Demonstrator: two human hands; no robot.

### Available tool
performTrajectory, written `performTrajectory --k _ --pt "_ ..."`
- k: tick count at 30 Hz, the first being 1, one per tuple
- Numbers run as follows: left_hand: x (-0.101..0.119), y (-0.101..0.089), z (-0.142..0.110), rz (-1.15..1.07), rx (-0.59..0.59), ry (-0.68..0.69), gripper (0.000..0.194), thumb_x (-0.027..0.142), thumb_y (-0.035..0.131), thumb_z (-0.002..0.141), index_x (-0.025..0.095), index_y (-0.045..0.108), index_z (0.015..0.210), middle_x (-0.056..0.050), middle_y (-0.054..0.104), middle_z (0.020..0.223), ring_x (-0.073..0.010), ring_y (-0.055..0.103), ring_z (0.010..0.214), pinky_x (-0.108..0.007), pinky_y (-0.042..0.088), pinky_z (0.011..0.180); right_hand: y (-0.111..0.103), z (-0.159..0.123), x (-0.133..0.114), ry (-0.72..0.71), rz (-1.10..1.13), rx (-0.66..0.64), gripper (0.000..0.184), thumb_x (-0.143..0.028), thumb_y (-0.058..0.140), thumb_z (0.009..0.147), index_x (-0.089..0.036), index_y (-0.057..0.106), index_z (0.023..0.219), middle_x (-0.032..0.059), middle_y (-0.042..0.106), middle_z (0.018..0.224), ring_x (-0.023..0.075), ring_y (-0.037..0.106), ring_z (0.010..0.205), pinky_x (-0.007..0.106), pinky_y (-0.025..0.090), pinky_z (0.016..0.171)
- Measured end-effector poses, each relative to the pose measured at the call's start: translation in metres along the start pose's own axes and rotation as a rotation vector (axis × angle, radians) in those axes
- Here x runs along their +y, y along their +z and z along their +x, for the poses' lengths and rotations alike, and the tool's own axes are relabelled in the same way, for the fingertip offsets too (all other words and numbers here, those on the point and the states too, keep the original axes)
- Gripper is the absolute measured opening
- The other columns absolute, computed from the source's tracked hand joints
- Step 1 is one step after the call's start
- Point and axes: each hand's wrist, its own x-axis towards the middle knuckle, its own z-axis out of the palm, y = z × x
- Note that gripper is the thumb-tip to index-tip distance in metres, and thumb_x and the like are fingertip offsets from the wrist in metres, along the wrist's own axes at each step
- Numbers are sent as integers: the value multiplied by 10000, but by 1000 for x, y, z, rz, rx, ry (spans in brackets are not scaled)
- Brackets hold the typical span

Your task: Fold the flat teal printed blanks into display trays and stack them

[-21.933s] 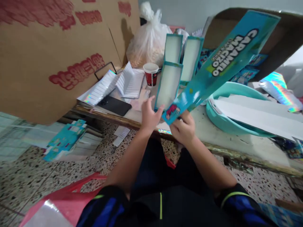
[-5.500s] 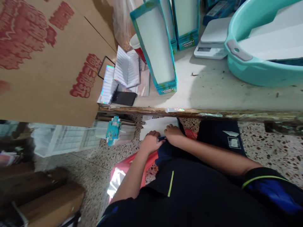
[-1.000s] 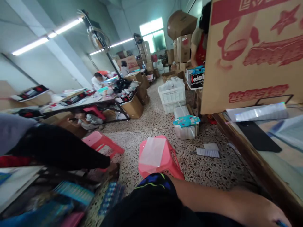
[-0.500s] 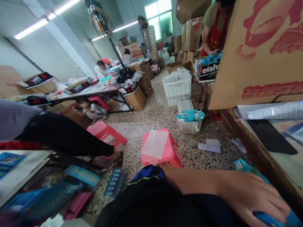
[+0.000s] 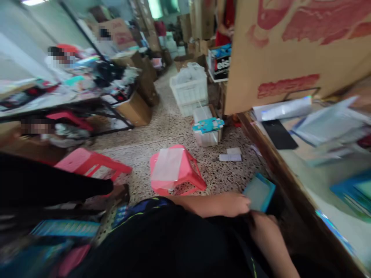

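A teal-rimmed cardboard display box [image 5: 259, 192], its pale inner face turned up, stands tilted between the person's two hands, just inside the wooden table edge [image 5: 278, 166]. The left hand [image 5: 232, 204] reaches across the body, its fingers touching the box's lower left corner. The right hand [image 5: 261, 227] sits directly below, curled and partly in shadow, close to the same corner. Blur and shadow hide how far either hand is closed, so I can't tell whether they are gripping the box or only touching it.

Beyond the hands, on the terrazzo floor [image 5: 220, 173], a pink plastic stool [image 5: 174, 185] stands to the left with a clear plastic sheet [image 5: 168, 164] on it. Papers [image 5: 230, 155] lie farther ahead, and past them a white plastic bin [image 5: 205, 137] has a small teal box [image 5: 208, 125] on top. To the right of the hands, a black phone [image 5: 279, 134] lies on the table beneath a large cardboard carton [image 5: 278, 54] with red printing.
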Motion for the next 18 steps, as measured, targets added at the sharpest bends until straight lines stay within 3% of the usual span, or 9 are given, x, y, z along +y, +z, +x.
performTrajectory --k 2,5,8,10,11,13,15,16,18 --pt "1 -6 -9 42 19 20 166 109 572 841 188 662 726 -101 725 891 -275 668 998 -455 466 1026 -13 -3 -19 50 -1 -12 312 -104 439 939 -136 742 1003 188 760 1105 289 721 1048 362 485 874" --pt "-18 -14 -8 45 -62 67 179 52 576 757 179 678 682 -59 696 715 -249 662 832 -530 404 1089 -21 5 -36 -48 32 -5 274 -54 478 914 -106 729 1011 175 749 1050 257 710 983 319 488 809" --pt "-51 -21 16 -42 -193 81 151 128 605 757 197 677 644 -27 707 735 -215 657 810 -521 366 1132 -18 20 -28 42 104 67 201 -141 567 928 -139 714 1066 126 734 1101 244 661 1096 298 479 842" --pt "-64 -24 34 -153 -167 114 151 218 639 776 214 685 633 -36 725 788 -234 667 882 -523 354 1151 -15 23 -15 70 142 120 186 -175 604 926 -145 699 1083 116 725 1114 243 643 1108 303 474 844" --pt "-67 -24 40 -251 -88 105 140 284 672 777 224 701 654 -52 745 879 -255 669 968 -517 358 1156 -13 22 -10 75 158 155 178 -180 611 927 -139 691 1080 119 723 1105 244 641 1091 311 471 838" --pt "-66 -24 46 -543 182 -35 178 418 733 759 247 743 803 -71 741 1114 -286 631 1163 -486 387 1156 -13 14 -3 93 198 252 137 -195 612 943 -128 672 1048 130 720 1069 244 643 1036 332 457 832" --pt "-56 -25 44 -931 390 -317 365 531 750 743 261 724 985 -70 712 1208 -279 615 1229 -443 467 1099 -17 2 -3 108 257 368 103 -227 614 969 -138 655 1004 122 721 1037 235 642 996 356 428 868" --pt "-49 -26 43 -1128 383 -473 431 573 746 739 253 702 1024 -69 723 1153 -273 643 1188 -426 516 1042 -20 -4 -5 97 288 417 101 -245 621 977 -148 648 995 110 722 1030 228 640 992 365 409 893" --pt "-31 -31 40 -1442 205 -728 464 610 753 716 217 673 950 -54 729 898 -273 712 998 -403 595 873 -31 -16 -13 6 318 469 100 -256 634 978 -167 640 1023 87 722 1017 215 637 991 372 382 924"
